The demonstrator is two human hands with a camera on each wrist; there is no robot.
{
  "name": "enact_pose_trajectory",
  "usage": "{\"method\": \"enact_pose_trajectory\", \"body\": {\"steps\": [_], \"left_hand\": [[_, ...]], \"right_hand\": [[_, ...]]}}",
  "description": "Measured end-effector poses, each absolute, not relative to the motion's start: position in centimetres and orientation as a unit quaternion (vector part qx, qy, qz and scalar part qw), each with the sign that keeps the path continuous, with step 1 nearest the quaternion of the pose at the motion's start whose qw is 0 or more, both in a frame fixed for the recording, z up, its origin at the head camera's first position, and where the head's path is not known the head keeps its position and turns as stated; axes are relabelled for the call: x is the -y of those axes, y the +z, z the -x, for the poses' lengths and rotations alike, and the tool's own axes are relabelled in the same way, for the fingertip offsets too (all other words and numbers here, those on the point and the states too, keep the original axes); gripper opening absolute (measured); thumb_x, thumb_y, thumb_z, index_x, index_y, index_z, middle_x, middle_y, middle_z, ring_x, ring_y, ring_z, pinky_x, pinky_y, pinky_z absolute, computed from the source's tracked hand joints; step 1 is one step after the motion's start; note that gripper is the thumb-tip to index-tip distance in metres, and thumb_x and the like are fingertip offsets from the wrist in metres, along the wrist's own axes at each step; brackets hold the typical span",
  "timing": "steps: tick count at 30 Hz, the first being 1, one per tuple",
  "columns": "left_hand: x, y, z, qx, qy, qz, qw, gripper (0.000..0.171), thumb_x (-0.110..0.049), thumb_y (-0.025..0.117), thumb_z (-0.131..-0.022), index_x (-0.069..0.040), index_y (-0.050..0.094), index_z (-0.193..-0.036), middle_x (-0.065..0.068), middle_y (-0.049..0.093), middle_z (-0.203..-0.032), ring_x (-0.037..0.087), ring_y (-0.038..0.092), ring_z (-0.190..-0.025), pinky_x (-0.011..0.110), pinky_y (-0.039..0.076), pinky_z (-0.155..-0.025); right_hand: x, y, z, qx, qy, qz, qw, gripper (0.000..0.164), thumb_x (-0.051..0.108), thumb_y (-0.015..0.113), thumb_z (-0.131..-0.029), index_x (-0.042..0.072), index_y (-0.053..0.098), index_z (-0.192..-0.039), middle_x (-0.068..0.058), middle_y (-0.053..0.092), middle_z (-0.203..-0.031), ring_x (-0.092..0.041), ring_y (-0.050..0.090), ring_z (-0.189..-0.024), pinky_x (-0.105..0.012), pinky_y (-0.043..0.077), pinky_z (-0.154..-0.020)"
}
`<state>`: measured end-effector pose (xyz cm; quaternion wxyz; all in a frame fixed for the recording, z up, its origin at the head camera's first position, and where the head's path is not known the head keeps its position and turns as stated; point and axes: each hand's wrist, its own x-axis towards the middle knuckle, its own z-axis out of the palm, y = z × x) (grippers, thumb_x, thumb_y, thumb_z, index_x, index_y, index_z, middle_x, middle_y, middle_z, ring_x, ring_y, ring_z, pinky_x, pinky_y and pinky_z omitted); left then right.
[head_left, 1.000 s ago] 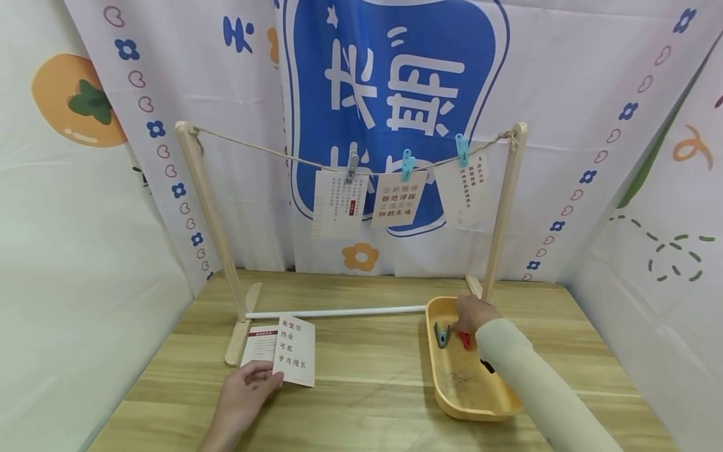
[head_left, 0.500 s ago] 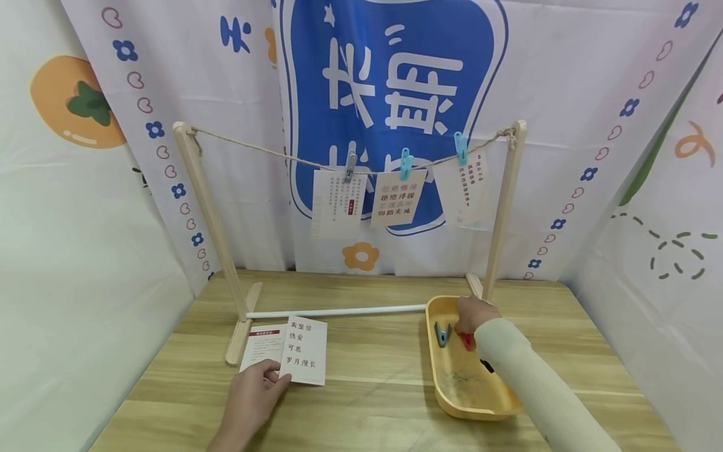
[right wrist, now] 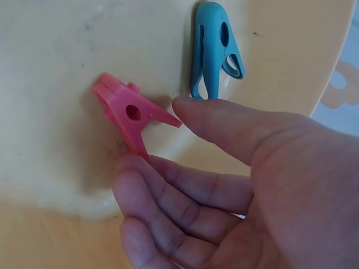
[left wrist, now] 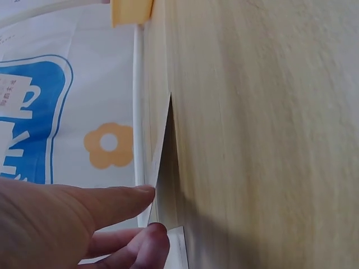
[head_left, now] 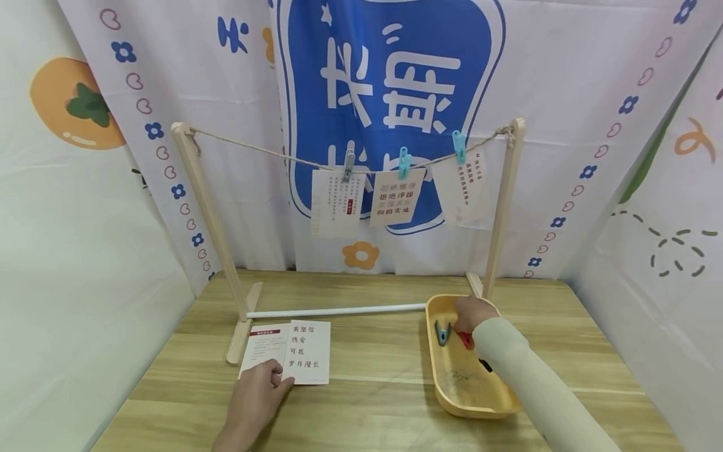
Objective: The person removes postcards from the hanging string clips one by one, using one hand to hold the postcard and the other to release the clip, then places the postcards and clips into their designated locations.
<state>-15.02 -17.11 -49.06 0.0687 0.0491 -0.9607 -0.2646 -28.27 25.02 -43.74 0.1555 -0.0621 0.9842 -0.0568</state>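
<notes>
White paper card (head_left: 310, 359) slides rightward and straightens, pinched in the left hand (head_left: 257, 395).
It now uncovers more of a red-banded white card (head_left: 262, 348) on the wooden table (head_left: 373, 376). The right hand (head_left: 474, 312) stays inside the yellow plastic tub (head_left: 474, 397), thumb and bent fingers either side of a red plastic clothespin (right wrist: 120, 106); whether they grip it, I can't tell.

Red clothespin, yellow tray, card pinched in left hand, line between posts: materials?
Red clothespin: likely molded plastic, satin; uniform color, smooth edges.
Yellow tray: probably plastic; even color, seamless rounded corners.
Card: paper or cardstock, matte; thin edge, printed text.
Line: looks like natural-fiber twine, rough; tan, knotted at both posts. Exact fiber unclear.
</notes>
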Motion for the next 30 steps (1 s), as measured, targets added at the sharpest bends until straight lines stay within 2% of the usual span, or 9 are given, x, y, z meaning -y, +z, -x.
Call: {"method": "enact_pose_trajectory", "body": {"steps": [5, 9, 16, 20, 27, 30], "left_hand": [[16.8, -49.1, 15.1, 0.962, -0.258, -0.042, 0.075, 0.018, -0.024, 0.08, -0.077, -0.012, 0.066, -0.078, -0.006, 0.059, -0.062, 0.011, 0.052, -0.06, 0.027, 0.041, -0.054], [16.6, -49.1, 15.2, 0.965, -0.246, -0.036, 0.079, 0.02, -0.024, 0.08, -0.078, -0.011, 0.064, -0.074, -0.004, 0.057, -0.061, 0.012, 0.05, -0.058, 0.027, 0.039, -0.052], [16.3, -49.0, 15.2, 0.969, -0.237, -0.033, 0.063, 0.025, -0.023, 0.079, -0.078, -0.012, 0.06, -0.069, -0.003, 0.053, -0.058, 0.012, 0.047, -0.055, 0.026, 0.035, -0.048], [16.2, -49.1, 15.3, 0.97, -0.234, -0.034, 0.059, 0.026, -0.023, 0.079, -0.078, -0.012, 0.058, -0.067, -0.003, 0.051, -0.057, 0.013, 0.046, -0.054, 0.025, 0.032, -0.047], [16.2, -49.3, 15.5, 0.973, -0.221, -0.03, 0.061, 0.029, -0.024, 0.079, -0.077, -0.013, 0.055, -0.067, -0.002, 0.053, -0.06, 0.015, 0.047, -0.055, 0.027, 0.033, -0.046], [16.2, -49.2, 15.4, 0.974, -0.219, -0.031, 0.056, 0.029, -0.024, 0.079, -0.078, -0.013, 0.054, -0.068, -0.002, 0.053, -0.06, 0.015, 0.048, -0.055, 0.027, 0.034, -0.046]], "right_hand": [[-25.0, -43.6, 28.1, -0.986, -0.05, 0.081, 0.138, 0.019, 0.01, 0.067, -0.081, 0.007, 0.07, -0.062, -0.004, 0.068, -0.056, -0.012, 0.06, -0.046, -0.024, 0.049, -0.055], [-25.0, -43.6, 28.1, -0.986, -0.047, 0.092, 0.133, 0.024, 0.011, 0.067, -0.081, 0.008, 0.07, -0.058, -0.004, 0.068, -0.054, -0.012, 0.059, -0.045, -0.024, 0.051, -0.059], [-25.1, -43.8, 27.8, -0.987, -0.051, 0.099, 0.117, 0.024, 0.013, 0.07, -0.08, 0.008, 0.069, -0.056, 0.001, 0.063, -0.051, -0.012, 0.057, -0.053, -0.026, 0.051, -0.064], [-25.3, -44.0, 27.6, -0.987, -0.059, 0.095, 0.119, 0.026, 0.012, 0.069, -0.08, 0.009, 0.069, -0.054, 0.001, 0.063, -0.049, -0.012, 0.057, -0.051, -0.026, 0.051, -0.066], [-25.2, -43.7, 27.2, -0.984, -0.068, 0.103, 0.128, 0.031, 0.019, 0.069, -0.086, 0.009, 0.068, -0.057, 0.002, 0.06, -0.051, -0.013, 0.055, -0.053, -0.028, 0.049, -0.066], [-25.3, -43.5, 27.1, -0.982, -0.083, 0.101, 0.134, 0.028, 0.02, 0.069, -0.087, 0.008, 0.066, -0.062, 0.001, 0.06, -0.055, -0.013, 0.052, -0.052, -0.027, 0.046, -0.06]]}}
